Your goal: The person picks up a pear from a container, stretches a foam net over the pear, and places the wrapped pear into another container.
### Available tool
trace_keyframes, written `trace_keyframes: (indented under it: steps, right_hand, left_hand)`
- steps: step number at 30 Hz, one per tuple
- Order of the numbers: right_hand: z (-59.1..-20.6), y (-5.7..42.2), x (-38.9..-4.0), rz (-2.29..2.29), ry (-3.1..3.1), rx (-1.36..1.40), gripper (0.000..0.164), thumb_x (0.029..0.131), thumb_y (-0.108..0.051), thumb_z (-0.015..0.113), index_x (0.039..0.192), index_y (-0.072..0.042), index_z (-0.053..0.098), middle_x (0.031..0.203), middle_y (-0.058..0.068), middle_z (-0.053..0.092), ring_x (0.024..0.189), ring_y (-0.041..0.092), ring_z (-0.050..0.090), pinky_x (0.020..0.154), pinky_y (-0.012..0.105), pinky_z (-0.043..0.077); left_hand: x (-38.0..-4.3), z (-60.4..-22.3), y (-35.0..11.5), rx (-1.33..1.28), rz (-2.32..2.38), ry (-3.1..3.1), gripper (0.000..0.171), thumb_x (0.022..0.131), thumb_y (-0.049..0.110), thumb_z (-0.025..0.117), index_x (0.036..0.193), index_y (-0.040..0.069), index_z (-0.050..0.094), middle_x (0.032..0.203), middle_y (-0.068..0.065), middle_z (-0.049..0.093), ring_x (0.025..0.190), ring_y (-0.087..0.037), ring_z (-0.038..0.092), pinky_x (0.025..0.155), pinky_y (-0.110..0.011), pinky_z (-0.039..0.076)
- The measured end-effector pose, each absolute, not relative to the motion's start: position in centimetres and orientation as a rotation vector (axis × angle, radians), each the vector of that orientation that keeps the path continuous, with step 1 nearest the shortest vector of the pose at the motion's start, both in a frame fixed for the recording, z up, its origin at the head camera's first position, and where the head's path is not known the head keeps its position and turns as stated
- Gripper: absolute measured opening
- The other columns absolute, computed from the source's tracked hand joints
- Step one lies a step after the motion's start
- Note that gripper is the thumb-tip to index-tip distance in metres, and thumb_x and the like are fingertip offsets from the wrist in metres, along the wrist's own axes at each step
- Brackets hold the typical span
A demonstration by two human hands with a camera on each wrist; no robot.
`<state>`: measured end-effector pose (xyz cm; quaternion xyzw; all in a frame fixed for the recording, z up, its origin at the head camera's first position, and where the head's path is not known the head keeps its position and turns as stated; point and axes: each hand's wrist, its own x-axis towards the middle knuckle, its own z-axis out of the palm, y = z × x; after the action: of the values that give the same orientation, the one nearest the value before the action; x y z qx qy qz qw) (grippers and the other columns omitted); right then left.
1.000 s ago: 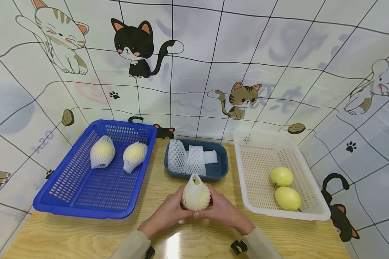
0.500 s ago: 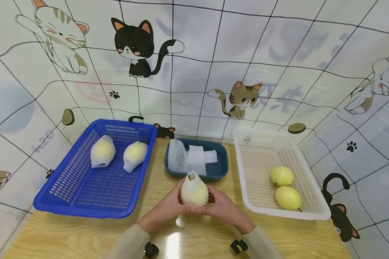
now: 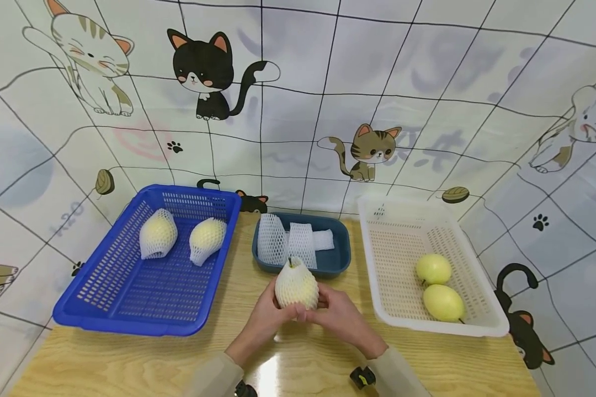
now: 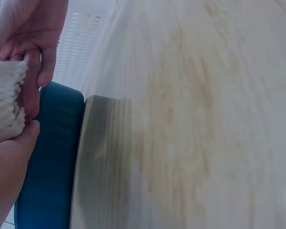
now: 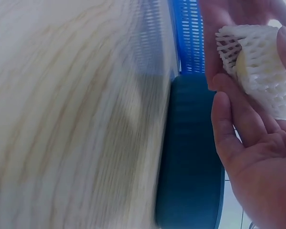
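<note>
A pale yellow pear [image 3: 297,286] in a white foam net sleeve is held over the table, its stem poking out at the top. My left hand [image 3: 267,315] grips it from the left and my right hand [image 3: 341,318] from the right, thumbs meeting at the near side. In the right wrist view, the loose end of the foam net [image 5: 229,45] gapes a little around the fruit. Just beyond the hands stands a dark teal tray [image 3: 340,259] with several white foam nets [image 3: 300,245] lying in it.
At left, a blue basket [image 3: 129,325] holds two netted pears [image 3: 158,234]. A white basket [image 3: 437,328] at right holds two bare yellow pears [image 3: 443,302]. All stand on a wooden table [image 3: 104,358], backed by a cat-print wall cover [image 3: 288,110].
Both hands have moved the netted pear slightly up and away from the body. The pear has turned in the grip, and its stem now shows above the net.
</note>
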<state>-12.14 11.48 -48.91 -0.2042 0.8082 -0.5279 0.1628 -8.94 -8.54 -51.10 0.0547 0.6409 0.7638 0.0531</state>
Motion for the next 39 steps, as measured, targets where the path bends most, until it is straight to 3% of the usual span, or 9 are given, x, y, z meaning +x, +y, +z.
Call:
trace_keyframes:
  steps: [9, 16, 24, 34, 39]
  right_hand:
    - [-49.4, 11.4, -12.0, -1.537, 2.3, -0.672, 0.054, 0.095, -0.026, 0.078, 0.137, 0.003, 0.06, 0.118, 0.014, 0.074, 0.103, 0.017, 0.072, 0.083, 0.026, 0.059]
    - [-49.1, 11.2, -11.9, -1.543, 2.293, -0.664, 0.053, 0.097, -0.028, 0.076, 0.138, 0.003, 0.059, 0.119, 0.015, 0.073, 0.106, 0.021, 0.072, 0.084, 0.027, 0.059]
    - [-48.7, 11.2, -12.1, -1.565, 2.26, -0.635, 0.066, 0.096, -0.029, 0.077, 0.147, 0.0, 0.048, 0.125, 0.017, 0.07, 0.107, 0.021, 0.071, 0.087, 0.028, 0.058]
    - [-48.3, 12.6, -12.4, -1.582, 2.027, -0.733, 0.079, 0.096, -0.019, 0.075, 0.16, -0.009, 0.029, 0.144, 0.016, 0.053, 0.126, 0.028, 0.059, 0.104, 0.043, 0.051]
    - [-48.0, 12.4, -12.5, -1.664, 1.909, -0.686, 0.085, 0.099, -0.021, 0.072, 0.164, -0.015, 0.018, 0.154, 0.018, 0.043, 0.137, 0.032, 0.05, 0.105, 0.036, 0.05]
  left_hand:
    - [-8.9, -50.8, -8.5, 0.222, 2.227, 1.989, 0.095, 0.089, 0.034, 0.082, 0.159, 0.014, 0.021, 0.144, -0.016, 0.046, 0.124, -0.025, 0.05, 0.099, -0.029, 0.048]
    - [-9.0, -50.8, -8.7, 0.193, 2.257, 2.013, 0.097, 0.086, 0.031, 0.086, 0.159, 0.014, 0.025, 0.144, -0.015, 0.047, 0.125, -0.025, 0.05, 0.1, -0.029, 0.047]
    - [-9.1, -50.7, -8.4, 0.207, 2.242, 2.065, 0.098, 0.088, 0.04, 0.084, 0.162, 0.016, 0.025, 0.147, -0.013, 0.049, 0.128, -0.026, 0.051, 0.104, -0.035, 0.046]
    - [-9.2, -50.5, -8.6, 0.239, 2.352, 1.92, 0.09, 0.085, 0.022, 0.087, 0.156, 0.013, 0.032, 0.143, -0.013, 0.05, 0.126, -0.026, 0.053, 0.101, -0.033, 0.049]
    - [-9.2, -50.4, -8.6, 0.297, 2.343, 1.903, 0.088, 0.089, 0.025, 0.083, 0.156, 0.012, 0.028, 0.146, -0.015, 0.047, 0.128, -0.025, 0.051, 0.101, -0.03, 0.048]
